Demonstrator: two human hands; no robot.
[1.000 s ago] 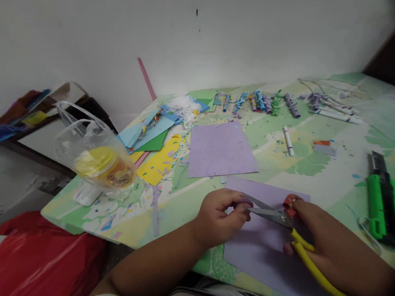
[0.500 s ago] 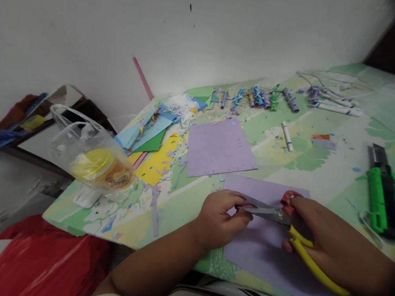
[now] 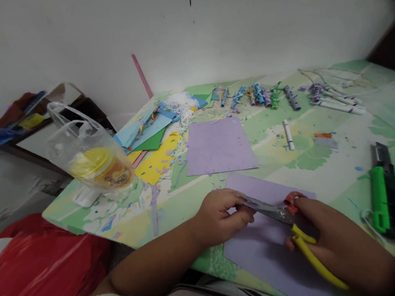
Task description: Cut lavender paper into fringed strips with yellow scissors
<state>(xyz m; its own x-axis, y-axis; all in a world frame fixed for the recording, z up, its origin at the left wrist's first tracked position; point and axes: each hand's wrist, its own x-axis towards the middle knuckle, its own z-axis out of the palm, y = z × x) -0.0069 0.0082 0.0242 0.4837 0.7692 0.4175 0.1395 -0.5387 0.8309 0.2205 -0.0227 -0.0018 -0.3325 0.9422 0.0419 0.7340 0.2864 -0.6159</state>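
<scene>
My right hand (image 3: pixel 328 233) is wrapped around a pair of scissors (image 3: pixel 270 210) with yellow handles, blades pointing left. A small orange-red paper roll (image 3: pixel 292 200) sits between its thumb and forefinger, above the pivot. My left hand (image 3: pixel 224 215) is closed in a pinch right at the blade tips; whatever its fingers hold there is too small and hidden to make out. Only a narrow gap shows between the blades. Both hands are above a light purple sheet (image 3: pixel 260 259) at the table's near edge. A second purple sheet (image 3: pixel 221 145) lies just beyond.
Farther back on the table (image 3: pixel 185 211) are several curled paper rolls (image 3: pixel 257 94), markers (image 3: pixel 339 106) and white string (image 3: pixel 183 105). Coloured sheets (image 3: pixel 154 162) and a plastic bag with a yellow-lidded tub (image 3: pixel 102 165) are left. A green cutter (image 3: pixel 383 196) lies right.
The scissor blades have come closer together. My right hand has shifted slightly right with the scissors; my left hand stays at the tips. The view has tilted a little.
</scene>
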